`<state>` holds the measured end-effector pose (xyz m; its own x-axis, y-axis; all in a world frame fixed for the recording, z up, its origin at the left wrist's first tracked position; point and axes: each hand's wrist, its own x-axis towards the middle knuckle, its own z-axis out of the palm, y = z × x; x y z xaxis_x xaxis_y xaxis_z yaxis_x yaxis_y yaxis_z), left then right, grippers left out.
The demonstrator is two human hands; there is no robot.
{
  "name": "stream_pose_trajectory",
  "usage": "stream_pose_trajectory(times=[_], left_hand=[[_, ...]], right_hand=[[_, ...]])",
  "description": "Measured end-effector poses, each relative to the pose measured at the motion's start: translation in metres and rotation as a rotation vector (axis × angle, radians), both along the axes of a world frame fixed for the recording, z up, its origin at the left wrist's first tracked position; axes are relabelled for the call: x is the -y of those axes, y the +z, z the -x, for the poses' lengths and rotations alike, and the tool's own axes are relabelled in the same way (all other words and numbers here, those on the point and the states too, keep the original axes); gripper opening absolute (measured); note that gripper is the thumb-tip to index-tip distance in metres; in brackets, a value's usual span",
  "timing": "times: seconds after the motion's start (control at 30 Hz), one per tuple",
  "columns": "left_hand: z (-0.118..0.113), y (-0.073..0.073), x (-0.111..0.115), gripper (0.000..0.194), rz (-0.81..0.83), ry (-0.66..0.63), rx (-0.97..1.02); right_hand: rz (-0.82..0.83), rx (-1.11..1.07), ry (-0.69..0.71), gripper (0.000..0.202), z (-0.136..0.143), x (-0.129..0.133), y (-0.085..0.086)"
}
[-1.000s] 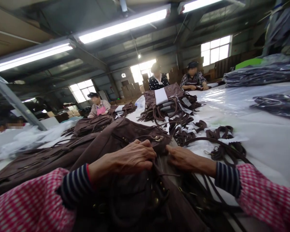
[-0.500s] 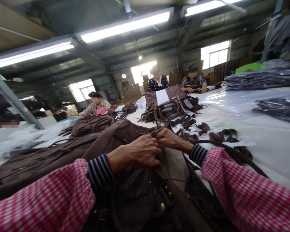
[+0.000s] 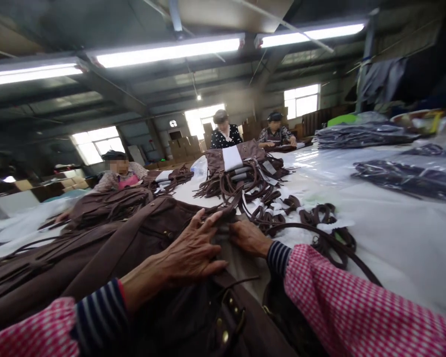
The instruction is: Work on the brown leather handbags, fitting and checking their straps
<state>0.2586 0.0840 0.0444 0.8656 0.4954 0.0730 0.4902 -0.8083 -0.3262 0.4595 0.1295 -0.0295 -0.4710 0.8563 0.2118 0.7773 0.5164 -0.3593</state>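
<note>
A dark brown bag with brass fittings, a thin cord and a paler lining at its opening lies in front of me. My left hand rests on its upper part, fingers spread and stretched out. Beside it, my right hand has its fingers curled in on the edge of the opening; the fingertips are hidden. Left of my hands are more brown bags, spread out and overlapping. Just beyond my right hand lie several brown straps, looped and partly wrapped in white.
A stack of brown bags with a white band stands ahead on the white table. Dark items in clear plastic lie at the right. Three people, one person at left among them, are across the table. Clear plastic sheeting covers the left side.
My left hand has opened from curled fingers to spread ones. The view has swung right, so things sit further left. My right hand stays curled at the opening.
</note>
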Motion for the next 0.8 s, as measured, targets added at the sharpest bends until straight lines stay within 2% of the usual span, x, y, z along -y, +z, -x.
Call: stream_pose_trajectory(times=[0.1,0.2,0.3,0.4,0.47,0.8], left_hand=[[0.002,0.000,-0.007,0.037,0.056,0.048,0.059],[0.002,-0.002,-0.010,0.030,0.104,0.080,0.072],[-0.001,-0.006,-0.009,0.030,0.126,0.156,0.048],[-0.004,-0.011,-0.003,0.017,0.136,0.210,0.035],[-0.006,-0.014,0.001,0.012,0.158,0.216,0.028],[-0.011,-0.011,0.008,0.020,0.248,0.263,-0.045]], right_hand=[[-0.018,0.066,-0.018,0.025,0.001,-0.004,0.001],[-0.018,0.119,0.038,0.022,0.001,-0.009,0.000],[-0.021,0.147,0.082,0.022,0.002,-0.016,0.000],[-0.030,0.145,0.105,0.021,0.001,-0.022,0.000],[-0.035,0.127,0.132,0.019,-0.001,-0.022,0.000],[-0.011,-0.131,0.230,0.012,-0.014,-0.012,0.000]])
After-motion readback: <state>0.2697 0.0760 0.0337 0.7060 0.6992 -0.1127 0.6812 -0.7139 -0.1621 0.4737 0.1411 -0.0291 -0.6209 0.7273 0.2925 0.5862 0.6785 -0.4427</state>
